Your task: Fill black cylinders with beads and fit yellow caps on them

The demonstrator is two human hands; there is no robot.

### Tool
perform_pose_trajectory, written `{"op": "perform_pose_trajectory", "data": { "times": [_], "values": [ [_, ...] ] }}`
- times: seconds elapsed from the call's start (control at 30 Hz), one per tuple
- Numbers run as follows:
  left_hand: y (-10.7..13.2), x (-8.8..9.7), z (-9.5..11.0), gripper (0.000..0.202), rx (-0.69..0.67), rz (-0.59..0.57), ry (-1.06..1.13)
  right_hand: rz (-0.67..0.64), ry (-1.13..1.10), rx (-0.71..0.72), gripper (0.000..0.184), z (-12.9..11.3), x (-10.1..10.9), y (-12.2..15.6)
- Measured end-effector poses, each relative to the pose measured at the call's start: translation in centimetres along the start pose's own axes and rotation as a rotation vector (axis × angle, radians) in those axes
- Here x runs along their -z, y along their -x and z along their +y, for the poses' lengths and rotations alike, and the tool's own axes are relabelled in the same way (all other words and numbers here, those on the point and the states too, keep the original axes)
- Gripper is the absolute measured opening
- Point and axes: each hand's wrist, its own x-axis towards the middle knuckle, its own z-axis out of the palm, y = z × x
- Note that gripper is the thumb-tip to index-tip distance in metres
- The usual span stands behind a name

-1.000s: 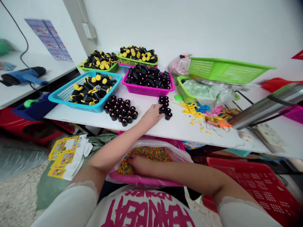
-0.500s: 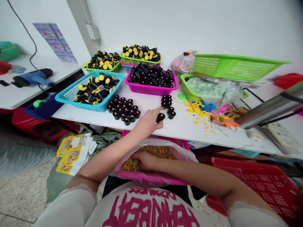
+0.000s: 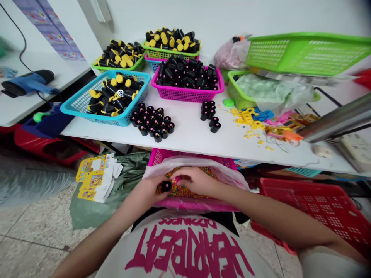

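Observation:
My left hand is closed around a small black cylindrical container with a pink dot inside, its open end tipped toward my right hand. My right hand pinches a small pink scoop with a few beads at its tip, close beside the container; the fingers hide part of it. Both hands are over many tiny multicoloured beads in a clear plastic bag, which lines a pink basket. On the table, a cluster of black containers stands left and a shorter row right.
A blue basket of yellow-capped black containers and a pink basket of black ones stand behind. Yellow plastic bits lie on the right beside a metal pole. A red crate is low at right.
My left hand has moved from the table down to the bead bag, carrying one black container. My right hand has risen from the beads with the pink scoop. The view has tilted down.

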Motion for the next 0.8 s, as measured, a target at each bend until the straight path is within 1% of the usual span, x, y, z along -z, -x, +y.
{"op": "perform_pose_trajectory", "data": {
  "times": [0.07,0.13,0.37,0.47,0.53,0.6,0.67,0.73,0.8],
  "values": [
    [-0.2,-0.4,-0.1,0.034,-0.006,-0.024,0.011,0.020,0.102,0.074,0.028,-0.8,0.2,-0.1],
    [-0.4,-0.5,0.1,0.035,-0.005,-0.029,0.028,0.009,0.232,0.130,0.029,-1.4,0.3,-0.1],
    [-0.7,-0.9,0.1,0.036,-0.042,0.027,0.055,-0.071,0.643,0.274,0.025,-2.8,0.2,0.4],
    [-0.4,-1.0,0.4,0.035,-0.063,0.039,0.068,-0.086,0.698,0.284,0.025,-3.6,0.7,0.7],
    [-0.1,-0.6,0.6,0.032,-0.081,0.067,0.074,-0.053,0.662,0.250,0.029,-4.3,1.6,0.9],
    [0.1,0.6,0.6,0.031,-0.066,0.146,0.065,-0.016,0.598,0.170,0.037,-4.8,2.5,1.1],
    [-0.3,2.3,0.0,0.034,-0.007,0.283,0.024,-0.021,0.553,0.064,0.041,-4.9,3.2,1.4],
    [-1.4,4.3,-1.3,0.039,0.088,0.449,-0.034,-0.093,0.546,-0.028,0.039,-4.2,3.2,1.5],
    [-3.2,6.2,-3.1,0.041,0.193,0.582,-0.079,-0.196,0.552,-0.089,0.034,-3.0,2.6,1.5]
  ]
}}
